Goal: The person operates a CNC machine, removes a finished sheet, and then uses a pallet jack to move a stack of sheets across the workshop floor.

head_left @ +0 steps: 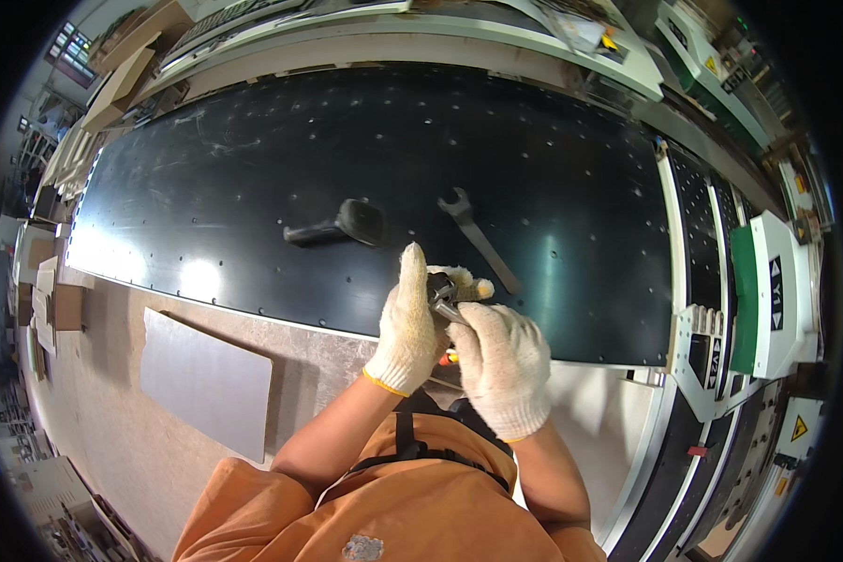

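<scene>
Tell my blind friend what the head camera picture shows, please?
Two gloved hands, left hand and right hand, hold a small metal tool together above a big black table. A wrench and a black handle lie on it.

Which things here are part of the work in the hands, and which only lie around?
In hand: left hand and right hand hold a small metal part.
Lying about: open-end wrench, black handled tool, grey board.
</scene>
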Demonstrator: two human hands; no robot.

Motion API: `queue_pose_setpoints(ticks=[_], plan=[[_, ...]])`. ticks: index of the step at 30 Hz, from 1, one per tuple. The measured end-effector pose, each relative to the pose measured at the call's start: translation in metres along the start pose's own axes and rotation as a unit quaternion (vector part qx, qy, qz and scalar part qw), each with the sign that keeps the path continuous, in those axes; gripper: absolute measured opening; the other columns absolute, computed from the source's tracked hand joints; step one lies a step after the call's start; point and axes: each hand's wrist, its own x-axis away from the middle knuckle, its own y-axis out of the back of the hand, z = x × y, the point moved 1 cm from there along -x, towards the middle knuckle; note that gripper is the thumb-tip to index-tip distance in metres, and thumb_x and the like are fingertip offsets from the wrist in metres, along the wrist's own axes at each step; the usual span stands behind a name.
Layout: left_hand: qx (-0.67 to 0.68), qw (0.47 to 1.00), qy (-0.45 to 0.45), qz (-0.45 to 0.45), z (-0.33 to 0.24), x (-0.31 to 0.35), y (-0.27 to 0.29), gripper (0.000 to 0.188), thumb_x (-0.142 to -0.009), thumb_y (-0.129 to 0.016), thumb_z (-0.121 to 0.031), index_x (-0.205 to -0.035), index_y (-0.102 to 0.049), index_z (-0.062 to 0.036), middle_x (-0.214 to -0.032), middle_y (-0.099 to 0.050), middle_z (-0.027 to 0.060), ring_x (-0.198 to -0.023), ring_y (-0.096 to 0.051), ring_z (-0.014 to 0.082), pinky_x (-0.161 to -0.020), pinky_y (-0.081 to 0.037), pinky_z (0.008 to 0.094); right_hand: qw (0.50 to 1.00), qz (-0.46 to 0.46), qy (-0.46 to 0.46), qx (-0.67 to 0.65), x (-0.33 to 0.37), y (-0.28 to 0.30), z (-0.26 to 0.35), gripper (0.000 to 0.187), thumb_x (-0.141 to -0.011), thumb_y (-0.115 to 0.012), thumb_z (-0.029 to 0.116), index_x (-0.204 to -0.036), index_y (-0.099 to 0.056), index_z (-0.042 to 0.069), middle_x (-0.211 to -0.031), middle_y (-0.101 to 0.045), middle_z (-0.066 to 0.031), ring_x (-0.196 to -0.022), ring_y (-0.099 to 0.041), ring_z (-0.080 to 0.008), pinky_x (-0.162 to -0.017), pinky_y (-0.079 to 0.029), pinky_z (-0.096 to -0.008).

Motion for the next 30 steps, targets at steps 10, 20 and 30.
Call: queue_pose_setpoints(ticks=[10,20,30], plan=[[-0.061,0.996,-0.064,-0.014,0.094,0.077,-0.061,0.059,-0.111,-0.051,-0.057,-0.104,-0.067,-0.0008,-0.102,-0.072,0.0193,-0.096,-0.073,0.0289,-0.086,-0.063,0.0425,0.998,-0.037,-0.038,-0.034,0.074,0.101,-0.018,0.017,-0.092,-0.077,0.012,-0.107,-0.073,0.008,-0.092,-0.072,-0.0126,-0.079,-0.070,-0.0356,-0.074,-0.057,-0.0463],[-0.319,0.927,-0.186,0.065,0.118,0.098,-0.079,0.047,-0.116,-0.046,-0.040,-0.108,-0.071,-0.0004,-0.101,-0.074,0.0120,-0.084,-0.066,0.0156,-0.077,-0.054,0.0298,0.999,0.027,-0.047,-0.004,0.080,0.138,-0.024,0.011,-0.090,-0.075,0.010,-0.096,-0.066,0.008,-0.083,-0.068,-0.0113,-0.075,-0.069,-0.0328,-0.070,-0.058,-0.0430],[-0.759,0.554,-0.045,0.340,0.050,0.088,-0.081,0.084,-0.072,-0.086,-0.066,-0.117,-0.076,0.0034,-0.097,-0.078,0.0161,-0.088,-0.075,0.0299,-0.087,-0.059,0.0359,0.952,0.291,0.092,0.026,0.052,0.186,-0.037,0.006,-0.087,-0.072,0.014,-0.091,-0.074,0.010,-0.085,-0.071,-0.0070,-0.079,-0.071,-0.0301,-0.077,-0.058,-0.0442]])
